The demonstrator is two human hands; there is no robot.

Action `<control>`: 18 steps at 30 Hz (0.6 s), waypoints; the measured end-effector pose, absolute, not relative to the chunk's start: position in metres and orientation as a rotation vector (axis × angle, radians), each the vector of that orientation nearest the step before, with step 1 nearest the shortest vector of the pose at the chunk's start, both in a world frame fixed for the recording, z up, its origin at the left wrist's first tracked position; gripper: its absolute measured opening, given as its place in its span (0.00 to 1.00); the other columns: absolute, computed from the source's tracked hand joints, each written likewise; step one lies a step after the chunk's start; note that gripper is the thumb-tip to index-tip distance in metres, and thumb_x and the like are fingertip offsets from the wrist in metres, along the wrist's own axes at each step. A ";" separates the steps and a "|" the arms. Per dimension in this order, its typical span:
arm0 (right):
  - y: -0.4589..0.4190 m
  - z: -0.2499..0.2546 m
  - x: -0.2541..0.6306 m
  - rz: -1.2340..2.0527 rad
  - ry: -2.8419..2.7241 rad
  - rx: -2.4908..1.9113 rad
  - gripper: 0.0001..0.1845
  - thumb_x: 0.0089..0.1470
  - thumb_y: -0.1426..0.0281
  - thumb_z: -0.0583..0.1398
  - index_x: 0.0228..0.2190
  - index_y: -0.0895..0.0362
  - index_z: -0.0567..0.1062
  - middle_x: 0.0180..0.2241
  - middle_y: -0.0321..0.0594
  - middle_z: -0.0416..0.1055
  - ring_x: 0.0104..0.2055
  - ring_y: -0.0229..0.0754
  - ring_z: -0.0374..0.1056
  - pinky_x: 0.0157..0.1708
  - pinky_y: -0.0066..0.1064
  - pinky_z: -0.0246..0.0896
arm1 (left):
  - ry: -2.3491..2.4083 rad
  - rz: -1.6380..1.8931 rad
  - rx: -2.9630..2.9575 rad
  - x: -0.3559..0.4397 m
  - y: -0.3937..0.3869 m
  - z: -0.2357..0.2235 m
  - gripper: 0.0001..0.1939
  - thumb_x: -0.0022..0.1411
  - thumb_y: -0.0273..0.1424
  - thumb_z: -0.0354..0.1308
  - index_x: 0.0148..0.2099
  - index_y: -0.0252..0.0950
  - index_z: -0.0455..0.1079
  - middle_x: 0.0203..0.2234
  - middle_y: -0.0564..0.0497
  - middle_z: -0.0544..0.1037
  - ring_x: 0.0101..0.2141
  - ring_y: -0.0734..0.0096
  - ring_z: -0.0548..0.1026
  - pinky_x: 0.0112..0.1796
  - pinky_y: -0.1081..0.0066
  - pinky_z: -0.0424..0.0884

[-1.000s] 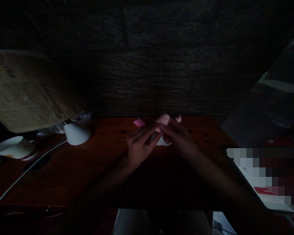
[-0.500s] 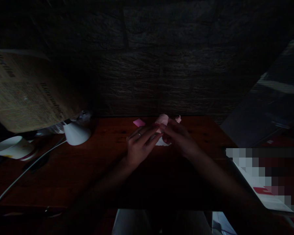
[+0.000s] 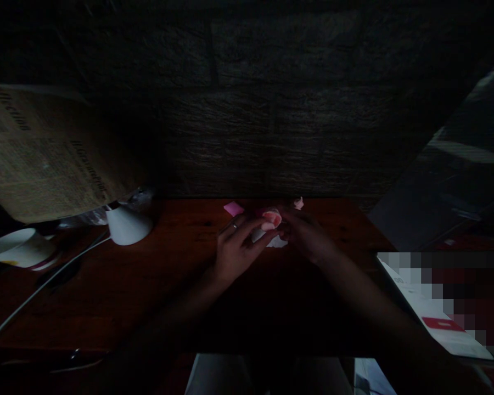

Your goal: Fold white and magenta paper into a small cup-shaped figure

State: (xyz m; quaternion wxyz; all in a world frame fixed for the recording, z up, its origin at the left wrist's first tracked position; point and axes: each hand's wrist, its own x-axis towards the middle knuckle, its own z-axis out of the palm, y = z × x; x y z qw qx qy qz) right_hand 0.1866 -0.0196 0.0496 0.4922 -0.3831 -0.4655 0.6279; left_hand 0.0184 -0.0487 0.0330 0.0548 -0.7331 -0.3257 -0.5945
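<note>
A small pale-pink rounded piece (image 3: 272, 218) with a reddish hollow facing me is between my hands above the wooden table (image 3: 181, 258). My left hand (image 3: 239, 244), with a ring on one finger, pinches it from the left. Fingers of my right hand (image 3: 307, 235) close against its right side, mostly in shadow. Under the hands lies a white sheet or scrap (image 3: 276, 242), partly covered. A flat pink piece (image 3: 234, 208) rests behind my left hand. Beyond the right one sits a crumpled pale-pink bit (image 3: 298, 203). Dim light hides what these are made of.
At left stand a white cone-shaped object (image 3: 128, 226) with a white cable (image 3: 45, 291), a tipped paper cup (image 3: 20, 247) and a printed brown paper bag (image 3: 53, 153). A dark brick wall (image 3: 247, 109) rises behind. A partly blurred-out lit screen (image 3: 440, 323) is at right.
The pink piece has turned and come lower, so its reddish hollow now shows instead of a pale flap standing above the fingers. Both hands stay close together around it.
</note>
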 end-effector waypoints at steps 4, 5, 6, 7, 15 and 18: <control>-0.019 0.051 0.188 1.537 -1.104 -0.901 0.21 0.42 0.51 0.71 0.30 0.54 0.80 0.27 0.35 0.74 0.25 0.32 0.63 0.23 0.25 0.53 | -1.015 -1.837 -2.228 0.019 -0.049 0.033 0.09 0.60 0.29 0.68 0.44 0.36 0.76 0.33 0.51 0.82 0.27 0.76 0.75 0.32 0.75 0.74; -0.019 0.051 0.188 1.538 -1.106 -0.899 0.21 0.42 0.51 0.71 0.29 0.54 0.80 0.27 0.35 0.74 0.25 0.32 0.63 0.23 0.25 0.53 | -1.018 -1.838 -2.231 0.019 -0.049 0.032 0.09 0.60 0.29 0.68 0.44 0.36 0.76 0.33 0.51 0.82 0.27 0.77 0.74 0.31 0.75 0.74; -0.019 0.050 0.188 1.536 -1.110 -0.896 0.21 0.42 0.50 0.71 0.29 0.54 0.80 0.27 0.35 0.74 0.25 0.32 0.63 0.23 0.25 0.53 | -1.019 -1.839 -2.232 0.019 -0.049 0.032 0.09 0.60 0.29 0.68 0.44 0.36 0.76 0.33 0.51 0.81 0.26 0.78 0.73 0.31 0.75 0.73; -0.018 0.050 0.189 1.532 -1.115 -0.892 0.21 0.42 0.50 0.71 0.29 0.54 0.80 0.26 0.35 0.74 0.25 0.32 0.63 0.23 0.25 0.53 | -1.022 -1.839 -2.232 0.019 -0.049 0.032 0.09 0.60 0.29 0.68 0.44 0.36 0.76 0.32 0.52 0.81 0.26 0.78 0.73 0.31 0.75 0.73; -0.018 0.049 0.188 1.434 -1.147 -0.900 0.23 0.40 0.48 0.71 0.27 0.55 0.78 0.22 0.32 0.70 0.22 0.32 0.60 0.21 0.25 0.51 | -1.111 -1.835 -2.229 0.021 -0.051 0.037 0.08 0.62 0.27 0.64 0.44 0.36 0.75 0.28 0.53 0.79 0.25 0.76 0.72 0.30 0.74 0.72; -0.021 0.051 0.185 1.349 -1.197 -0.918 0.23 0.43 0.48 0.70 0.28 0.55 0.78 0.21 0.32 0.70 0.21 0.31 0.60 0.21 0.26 0.51 | -1.210 -1.860 -2.243 0.020 -0.050 0.039 0.08 0.62 0.28 0.61 0.44 0.35 0.75 0.27 0.53 0.76 0.26 0.75 0.73 0.29 0.74 0.71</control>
